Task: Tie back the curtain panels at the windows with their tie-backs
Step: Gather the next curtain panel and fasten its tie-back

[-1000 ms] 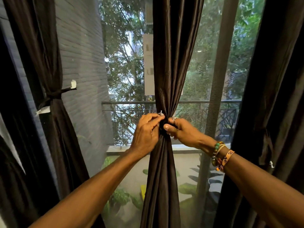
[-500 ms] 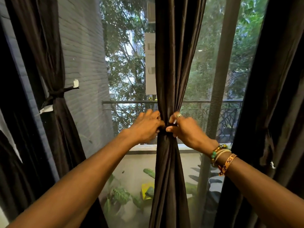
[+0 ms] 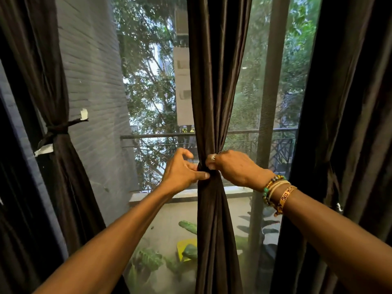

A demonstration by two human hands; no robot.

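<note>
A dark brown curtain panel (image 3: 214,85) hangs in the middle of the window, gathered narrow at waist height. My left hand (image 3: 181,171) is at its left side, thumb pressed against the gathered cloth, the other fingers curled and lifted off. My right hand (image 3: 235,167) grips the gather from the right, fingers wrapped behind it. The tie-back there is hidden between my hands. At the left, another dark panel (image 3: 63,183) is cinched by its tie-back (image 3: 58,129), whose ends carry white tags.
A third dark panel (image 3: 347,124) hangs loose at the right edge. Behind the glass are a mesh screen frame (image 3: 269,92), a balcony railing (image 3: 161,136), a grey brick wall (image 3: 93,81) and potted plants below.
Both hands stayed at the gather on the middle panel. My left hand's fingers have come off the cloth and spread, leaving the thumb on it. The view shifted slightly.
</note>
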